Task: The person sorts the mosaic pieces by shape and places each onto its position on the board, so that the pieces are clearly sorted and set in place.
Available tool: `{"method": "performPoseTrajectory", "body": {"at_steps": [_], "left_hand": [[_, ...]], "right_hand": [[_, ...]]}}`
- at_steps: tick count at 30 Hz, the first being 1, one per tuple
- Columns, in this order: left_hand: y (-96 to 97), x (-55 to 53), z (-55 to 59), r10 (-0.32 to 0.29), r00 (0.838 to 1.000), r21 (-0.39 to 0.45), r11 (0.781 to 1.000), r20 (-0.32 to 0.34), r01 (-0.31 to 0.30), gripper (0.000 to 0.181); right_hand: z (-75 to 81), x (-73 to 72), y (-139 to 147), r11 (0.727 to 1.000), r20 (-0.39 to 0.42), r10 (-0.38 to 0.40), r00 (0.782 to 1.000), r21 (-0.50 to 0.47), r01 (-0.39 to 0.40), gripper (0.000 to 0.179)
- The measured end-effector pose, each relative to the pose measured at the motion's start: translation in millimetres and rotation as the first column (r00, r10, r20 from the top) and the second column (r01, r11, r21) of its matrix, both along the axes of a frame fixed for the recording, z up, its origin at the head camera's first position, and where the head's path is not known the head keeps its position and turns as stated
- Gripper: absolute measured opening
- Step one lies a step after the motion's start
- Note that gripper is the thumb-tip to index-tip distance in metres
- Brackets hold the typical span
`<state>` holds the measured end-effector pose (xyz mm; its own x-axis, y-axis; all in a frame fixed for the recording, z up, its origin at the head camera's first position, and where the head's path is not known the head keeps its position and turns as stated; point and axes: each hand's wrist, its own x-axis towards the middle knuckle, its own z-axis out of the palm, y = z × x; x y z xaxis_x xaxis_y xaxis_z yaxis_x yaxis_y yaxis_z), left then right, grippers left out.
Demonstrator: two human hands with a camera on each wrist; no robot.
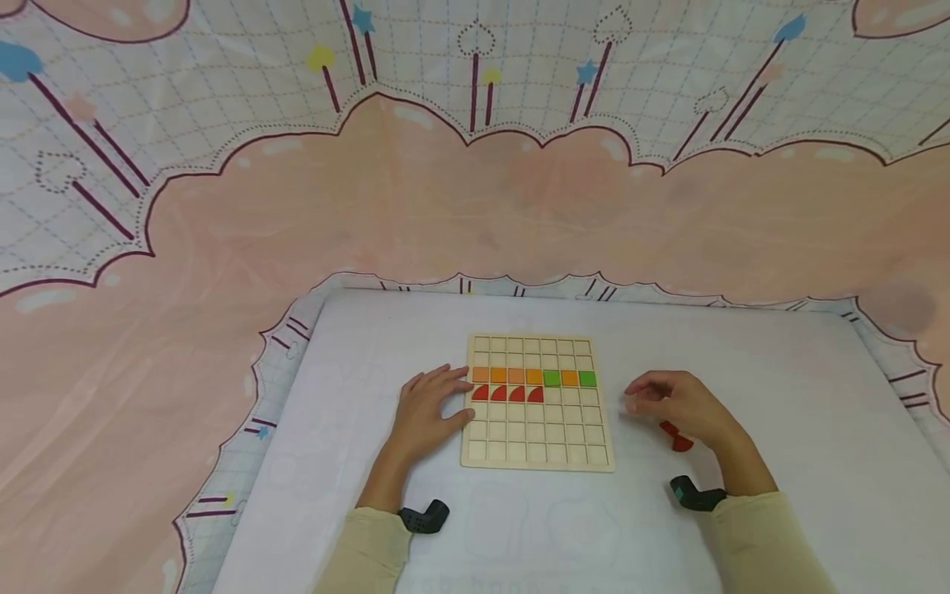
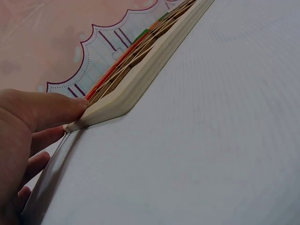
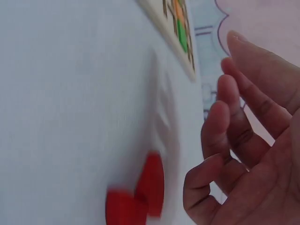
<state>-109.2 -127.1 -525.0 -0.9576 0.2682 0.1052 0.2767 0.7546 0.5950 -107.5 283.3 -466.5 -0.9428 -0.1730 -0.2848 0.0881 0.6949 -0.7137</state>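
Observation:
A square wooden grid board (image 1: 538,468) lies on the white table. One row holds orange and green square tiles (image 1: 551,378); below it, red quarter-circle pieces (image 1: 517,395) fill the left cells of another row. My left hand (image 1: 425,417) rests at the board's left edge, thumb and fingertips touching it. The thumb (image 2: 61,110) lies along that edge in the left wrist view. To the right of the board hovers my right hand (image 1: 679,404), fingers loosely bent, with nothing visible between them. Two loose red pieces (image 3: 125,208) lie on the table beneath it, blurred in the right wrist view.
The white tabletop (image 1: 542,528) extends around the board. A patterned cloth (image 1: 519,214) with candle drawings hangs behind and beside the table. A dark wrist device (image 1: 425,518) sits at the left cuff and another dark device (image 1: 696,494) at the right.

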Motion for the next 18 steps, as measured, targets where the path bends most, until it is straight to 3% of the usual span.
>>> {"method": "performPoseTrajectory", "body": {"at_steps": [7,18], "left_hand": [[1.2,-0.6,-1.2,0.002,1.0,-0.002,1.0,-0.007,-0.002,0.039],[1.4,-0.4,-0.7,0.006,1.0,-0.012,1.0,0.002,-0.006,0.039]], "right_hand": [[5.0,12.6,31.0,0.992,0.067,0.026,0.997,0.119,-0.034,0.032],[-1.0,19.1,57.7,0.994,0.088,0.091,0.992,0.054,-0.096,0.034]]}}
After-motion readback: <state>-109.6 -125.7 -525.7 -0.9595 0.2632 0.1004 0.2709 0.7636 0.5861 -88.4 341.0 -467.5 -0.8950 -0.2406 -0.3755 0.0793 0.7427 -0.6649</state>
